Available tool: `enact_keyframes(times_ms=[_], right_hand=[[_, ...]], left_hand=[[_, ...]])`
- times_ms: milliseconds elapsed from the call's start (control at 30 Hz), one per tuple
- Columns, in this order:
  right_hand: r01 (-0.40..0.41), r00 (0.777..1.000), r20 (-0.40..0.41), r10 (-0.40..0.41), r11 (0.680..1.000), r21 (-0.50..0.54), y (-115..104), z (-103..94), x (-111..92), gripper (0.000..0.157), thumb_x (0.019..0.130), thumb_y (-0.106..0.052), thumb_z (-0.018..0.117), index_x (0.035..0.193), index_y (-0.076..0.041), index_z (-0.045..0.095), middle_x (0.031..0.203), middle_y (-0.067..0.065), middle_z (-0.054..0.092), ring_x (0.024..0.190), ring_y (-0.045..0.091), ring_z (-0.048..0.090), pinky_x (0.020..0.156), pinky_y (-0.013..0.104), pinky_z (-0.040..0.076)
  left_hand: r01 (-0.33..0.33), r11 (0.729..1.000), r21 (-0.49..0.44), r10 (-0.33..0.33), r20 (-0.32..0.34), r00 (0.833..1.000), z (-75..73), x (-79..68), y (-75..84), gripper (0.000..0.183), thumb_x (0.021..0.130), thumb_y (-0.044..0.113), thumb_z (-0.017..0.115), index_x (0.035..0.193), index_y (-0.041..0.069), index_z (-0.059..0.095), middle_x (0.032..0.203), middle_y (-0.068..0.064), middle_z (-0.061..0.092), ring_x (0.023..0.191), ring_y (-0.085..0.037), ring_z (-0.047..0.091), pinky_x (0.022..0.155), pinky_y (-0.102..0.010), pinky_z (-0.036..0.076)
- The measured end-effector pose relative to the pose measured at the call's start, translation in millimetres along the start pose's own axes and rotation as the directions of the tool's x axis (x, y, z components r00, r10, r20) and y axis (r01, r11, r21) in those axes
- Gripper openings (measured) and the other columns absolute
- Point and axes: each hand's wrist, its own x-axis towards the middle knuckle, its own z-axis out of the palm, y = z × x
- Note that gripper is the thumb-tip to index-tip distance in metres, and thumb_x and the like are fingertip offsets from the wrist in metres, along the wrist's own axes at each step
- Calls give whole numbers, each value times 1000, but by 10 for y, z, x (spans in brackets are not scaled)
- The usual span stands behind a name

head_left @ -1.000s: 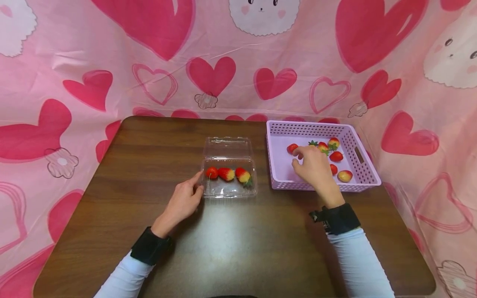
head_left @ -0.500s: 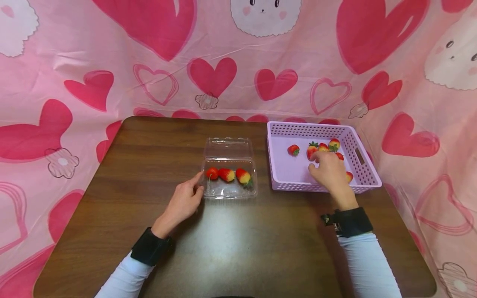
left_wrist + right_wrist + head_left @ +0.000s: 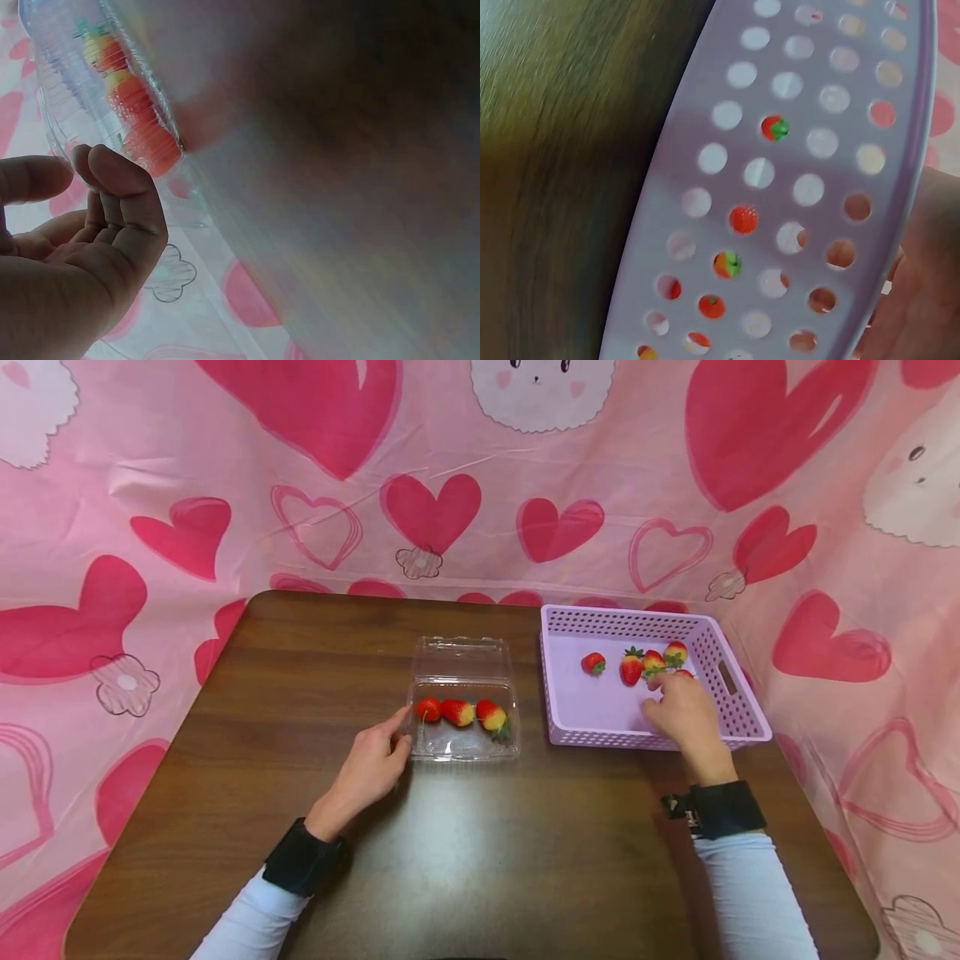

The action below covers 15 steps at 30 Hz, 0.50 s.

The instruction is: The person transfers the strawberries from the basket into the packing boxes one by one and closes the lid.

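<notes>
My left hand (image 3: 369, 762) rests at the left side of an open clear plastic clamshell box (image 3: 457, 745), its index finger and thumb touching the edge. Inside, a row holds a red round strawberry (image 3: 428, 709), a red-and-yellow strawberry (image 3: 457, 712) and one with green leaves (image 3: 491, 715). The left wrist view shows the thumb apart from the bent fingers (image 3: 124, 176). Over the right part of a lilac basket (image 3: 588, 706) hovers my right hand (image 3: 688, 714), thumb and index finger apart with nothing seen between them. It hides some strawberries; the basket wall (image 3: 780, 217) covers most of it in the right wrist view.
A lone strawberry (image 3: 593, 663) lies in the basket's left half. Toward its back right, a strawberry (image 3: 632, 668) sits beside several others. Behind the brown table (image 3: 322, 668) hangs a pink heart-print cloth (image 3: 495, 452). The clamshell's lid (image 3: 461, 657) leans back, away from me.
The right hand has moved rightward inside the basket, away from the lone strawberry, and now covers those at the front right. My left hand and the clamshell box have stayed put.
</notes>
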Motion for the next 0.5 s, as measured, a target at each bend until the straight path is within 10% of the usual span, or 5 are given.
enact_keyframes(times_ms=[500], right_hand=[[-255, 957, 132, 258, 966, -38, 111, -2, -33, 60, 89, -23, 70, 137, 10, 53, 127, 42, 44, 122, 64, 29, 103, 81, 20]], left_hand=[[28, 999, -30, -28, 13, 1000, 11, -5, -1, 55, 105, 9, 57, 157, -2, 45, 76, -7, 54, 52, -19, 52, 49, -31, 43]])
